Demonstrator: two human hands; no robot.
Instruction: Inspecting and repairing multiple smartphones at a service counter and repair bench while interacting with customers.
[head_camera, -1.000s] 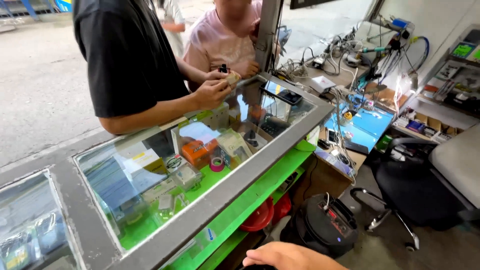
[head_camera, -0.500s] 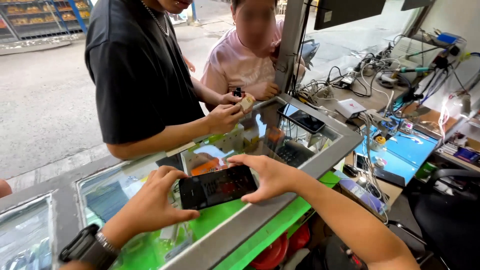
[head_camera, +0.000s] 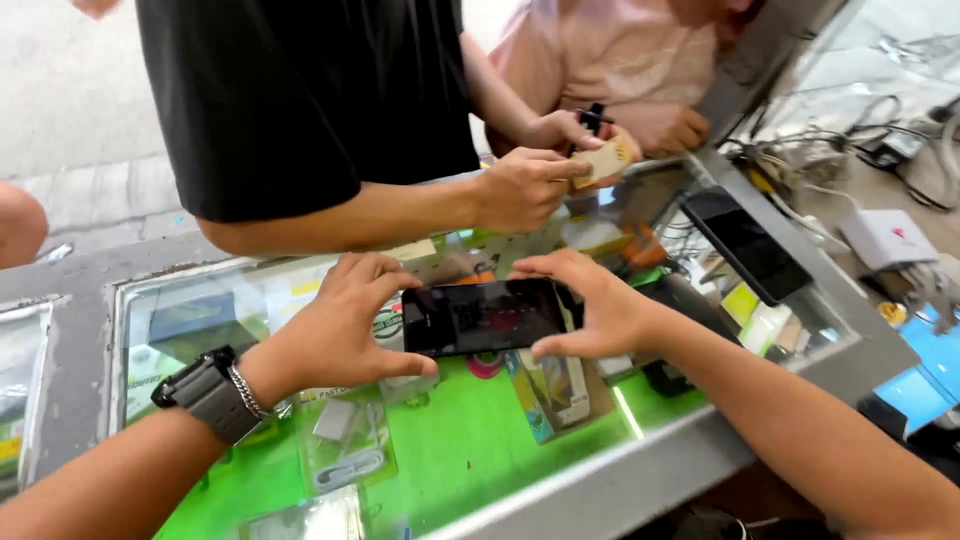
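Both forearms cut off by bottom edge, 6 to 8 o'clock and 4 o'clock. Heads of two people across counter cut off at 12 o'clock. Small black object (head_camera: 594, 117) (clip or key?) too small to tell. Packets (head_camera: 345, 450) under glass blurred.

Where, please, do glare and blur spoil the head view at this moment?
In the head view, daylight reflects off the glass counter top and washes out the top right corner; the dark phone screen between the left hand and right hand carries faint reflections; slight motion softness blurs the edges of the frame.
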